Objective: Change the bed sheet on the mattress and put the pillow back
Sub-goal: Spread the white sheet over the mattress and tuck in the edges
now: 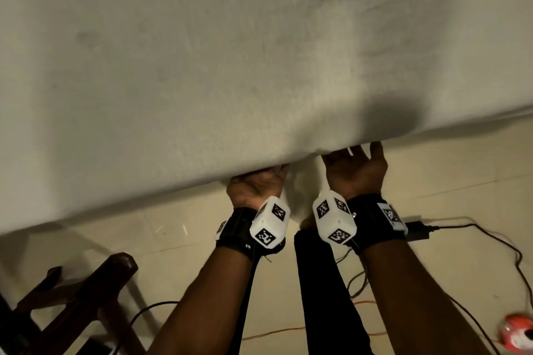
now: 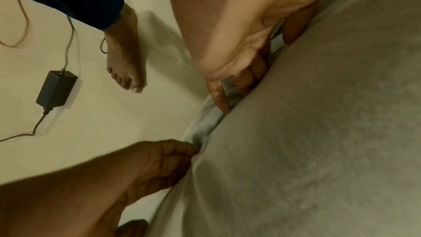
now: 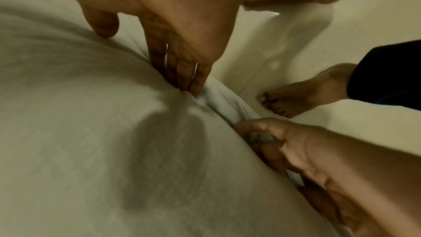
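Note:
A pale grey-white bed sheet (image 1: 259,66) covers the mattress and fills the upper head view. Both hands work at its near edge, above the floor. My left hand (image 1: 256,179) has its fingers curled round the bunched sheet edge (image 2: 205,123), seen close in the left wrist view (image 2: 227,86). My right hand (image 1: 354,164) sits just to its right. In the right wrist view its straight fingers (image 3: 182,77) press into the fold where the sheet (image 3: 79,132) wraps under. From the head view the fingertips of both hands are hidden beneath the edge. No pillow is in view.
Dark wooden furniture (image 1: 86,297) stands at lower left. A black power adapter (image 1: 418,232) and several cables lie on the tiled floor behind my hands. A red object (image 1: 516,334) sits at the far right. My bare feet (image 2: 125,51) stand close to the bed.

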Demonstrator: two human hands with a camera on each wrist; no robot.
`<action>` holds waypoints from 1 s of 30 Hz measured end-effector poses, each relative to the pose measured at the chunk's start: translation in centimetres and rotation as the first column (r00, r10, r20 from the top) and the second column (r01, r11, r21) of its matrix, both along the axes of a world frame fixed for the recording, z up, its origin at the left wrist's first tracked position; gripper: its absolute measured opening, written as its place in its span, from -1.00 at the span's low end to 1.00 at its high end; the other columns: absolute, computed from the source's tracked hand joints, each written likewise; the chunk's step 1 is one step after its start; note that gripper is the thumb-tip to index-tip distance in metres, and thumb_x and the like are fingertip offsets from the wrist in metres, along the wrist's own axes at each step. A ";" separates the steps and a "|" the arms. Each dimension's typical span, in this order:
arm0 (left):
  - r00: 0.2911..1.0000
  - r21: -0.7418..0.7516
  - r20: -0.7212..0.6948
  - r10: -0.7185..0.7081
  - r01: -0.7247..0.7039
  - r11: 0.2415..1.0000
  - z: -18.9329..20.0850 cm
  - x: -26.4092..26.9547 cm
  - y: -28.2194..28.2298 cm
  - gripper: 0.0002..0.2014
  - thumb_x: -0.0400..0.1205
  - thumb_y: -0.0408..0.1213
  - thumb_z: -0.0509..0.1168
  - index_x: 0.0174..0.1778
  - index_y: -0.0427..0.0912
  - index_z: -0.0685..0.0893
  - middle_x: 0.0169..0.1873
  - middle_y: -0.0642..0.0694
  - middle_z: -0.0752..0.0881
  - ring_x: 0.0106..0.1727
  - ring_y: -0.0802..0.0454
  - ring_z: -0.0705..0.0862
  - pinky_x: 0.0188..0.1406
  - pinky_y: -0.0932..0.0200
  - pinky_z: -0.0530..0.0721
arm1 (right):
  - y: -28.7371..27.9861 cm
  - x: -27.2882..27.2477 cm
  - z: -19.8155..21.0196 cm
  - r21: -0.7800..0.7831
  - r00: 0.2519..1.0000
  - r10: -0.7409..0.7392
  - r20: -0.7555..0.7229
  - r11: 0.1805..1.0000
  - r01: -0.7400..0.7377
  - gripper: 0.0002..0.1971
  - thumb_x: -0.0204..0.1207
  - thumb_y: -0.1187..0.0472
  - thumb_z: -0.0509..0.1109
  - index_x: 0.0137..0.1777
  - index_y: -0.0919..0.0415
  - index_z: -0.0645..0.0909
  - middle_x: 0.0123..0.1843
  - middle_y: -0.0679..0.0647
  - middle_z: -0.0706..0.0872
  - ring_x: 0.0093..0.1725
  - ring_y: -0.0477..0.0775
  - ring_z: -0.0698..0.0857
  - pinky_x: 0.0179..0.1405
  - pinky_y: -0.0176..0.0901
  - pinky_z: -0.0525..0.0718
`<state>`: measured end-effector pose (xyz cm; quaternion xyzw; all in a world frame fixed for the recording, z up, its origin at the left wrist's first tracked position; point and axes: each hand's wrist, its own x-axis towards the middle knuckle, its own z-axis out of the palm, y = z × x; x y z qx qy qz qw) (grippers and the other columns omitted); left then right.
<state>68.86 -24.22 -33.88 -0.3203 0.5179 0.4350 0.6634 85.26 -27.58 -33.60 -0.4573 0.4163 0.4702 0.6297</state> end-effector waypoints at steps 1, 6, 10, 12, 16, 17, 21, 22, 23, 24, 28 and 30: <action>1.000 0.003 0.018 0.007 -0.007 1.000 -0.3 -0.1 0.0 -0.56 0.70 -0.08 0.05 0.16 -0.21 0.79 0.23 -0.36 0.77 0.11 -0.53 0.78 0.49 -0.52 0.33 | 0.0 0.1 0.1 0.009 1.000 0.001 -0.013 1.000 -0.001 -0.42 0.65 -0.15 0.29 0.52 0.23 0.57 0.38 0.30 0.72 0.42 0.39 0.66 0.48 0.38 0.52; 0.989 0.085 0.114 0.097 -0.107 0.991 -1.2 0.3 0.7 -0.52 0.73 0.02 0.15 0.46 -0.12 0.68 0.42 -0.31 0.67 0.47 -0.46 0.58 0.52 -0.58 0.25 | 0.5 0.3 0.6 0.083 0.998 -0.030 -0.056 0.996 0.035 -0.42 0.54 -0.06 0.30 0.50 0.20 0.60 0.38 0.23 0.73 0.46 0.33 0.63 0.40 0.23 0.58; 0.983 0.084 0.094 0.158 -0.166 0.982 -2.2 0.7 0.7 -0.51 0.74 0.06 0.16 0.53 -0.06 0.64 0.49 -0.23 0.63 0.56 -0.40 0.50 0.57 -0.50 0.25 | 1.5 0.4 -0.2 0.183 0.996 -0.065 -0.056 0.980 0.074 -0.38 0.60 -0.22 0.24 0.55 0.12 0.57 0.42 0.23 0.70 0.41 0.39 0.66 0.42 0.34 0.57; 0.979 0.075 0.108 0.175 -0.184 0.980 -2.2 0.6 1.0 -0.51 0.74 0.06 0.14 0.51 -0.06 0.65 0.48 -0.23 0.63 0.54 -0.41 0.52 0.55 -0.54 0.24 | 2.2 0.5 -0.3 0.203 0.996 -0.063 -0.067 0.976 0.076 -0.35 0.58 -0.30 0.22 0.54 0.07 0.59 0.35 0.23 0.74 0.27 0.39 0.74 0.25 0.35 0.66; 0.992 0.044 0.007 0.126 -0.126 0.991 -0.7 1.3 1.4 -0.48 0.72 0.06 0.09 0.04 -0.18 0.90 0.22 -0.26 0.80 0.25 -0.41 0.74 0.49 -0.50 0.36 | 2.8 0.9 -0.7 0.222 0.997 -0.016 -0.072 0.975 0.032 -0.29 0.57 -0.39 0.17 0.56 0.04 0.57 0.41 0.25 0.70 0.28 0.43 0.71 0.32 0.50 0.58; 0.993 0.043 -0.010 0.121 -0.120 0.992 -0.5 1.5 1.4 -0.48 0.72 0.06 0.09 0.01 -0.18 0.90 0.21 -0.25 0.81 0.25 -0.40 0.75 0.50 -0.48 0.38 | 2.7 1.0 -1.2 0.211 0.998 -0.002 -0.062 0.977 0.015 -0.28 0.57 -0.40 0.15 0.56 0.04 0.57 0.40 0.24 0.70 0.27 0.43 0.71 0.26 0.49 0.62; 0.998 0.048 -0.036 0.051 -0.049 0.998 -0.8 1.5 0.9 -0.45 0.73 0.04 0.04 -0.07 -0.16 0.92 0.20 -0.26 0.81 0.31 -0.39 0.70 0.47 -0.54 0.37 | 2.4 1.4 -2.2 0.227 0.998 -0.027 -0.062 0.973 0.040 -0.27 0.56 -0.40 0.16 0.58 0.06 0.55 0.39 0.28 0.71 0.25 0.44 0.71 0.32 0.51 0.58; 0.998 0.056 -0.037 0.046 -0.044 0.997 -0.9 1.4 0.8 -0.44 0.73 0.03 0.03 -0.08 -0.16 0.93 0.19 -0.27 0.81 0.31 -0.39 0.70 0.44 -0.54 0.40 | 2.3 1.5 -2.2 0.210 0.997 -0.028 -0.065 0.977 0.041 -0.28 0.57 -0.38 0.17 0.57 0.07 0.56 0.33 0.27 0.74 0.22 0.42 0.73 0.34 0.47 0.58; 0.998 0.070 -0.032 0.046 -0.044 0.997 -0.9 1.5 0.9 -0.44 0.73 0.03 0.02 -0.05 -0.16 0.92 0.20 -0.27 0.81 0.31 -0.39 0.69 0.41 -0.53 0.43 | 2.4 1.8 -2.1 0.190 0.998 -0.018 -0.064 0.981 0.030 -0.32 0.58 -0.35 0.17 0.52 0.09 0.61 0.26 0.25 0.77 0.18 0.40 0.75 0.35 0.42 0.58; 0.998 0.082 -0.031 0.046 -0.043 0.996 -0.7 1.8 1.0 -0.46 0.73 0.02 0.02 0.01 -0.15 0.90 0.21 -0.27 0.80 0.31 -0.39 0.69 0.37 -0.51 0.47 | 2.6 2.2 -1.8 0.192 0.997 -0.020 -0.077 0.981 0.034 -0.37 0.60 -0.32 0.17 0.44 0.10 0.65 0.21 0.22 0.79 0.15 0.38 0.77 0.35 0.36 0.60; 0.997 0.158 -0.007 0.075 -0.073 0.985 -1.4 2.6 0.0 -0.53 0.73 0.06 0.06 0.38 -0.05 0.72 0.35 -0.23 0.74 0.41 -0.40 0.64 0.31 -0.54 0.51 | 2.4 3.6 -0.6 0.166 0.991 0.115 -0.066 0.981 -0.103 -0.55 0.58 -0.12 0.27 0.38 0.06 0.62 0.19 0.17 0.78 0.20 0.32 0.74 0.14 0.16 0.74; 0.996 0.172 -0.001 0.090 -0.089 0.981 -2.2 2.7 -0.8 -0.45 0.67 0.13 0.11 0.55 0.01 0.59 0.44 -0.21 0.68 0.47 -0.41 0.59 0.30 -0.59 0.49 | 1.4 5.0 -0.6 0.027 0.937 0.348 -0.006 0.937 -0.348 -0.40 0.32 0.00 0.49 0.40 0.09 0.59 0.24 0.20 0.75 0.21 0.34 0.72 0.13 0.20 0.72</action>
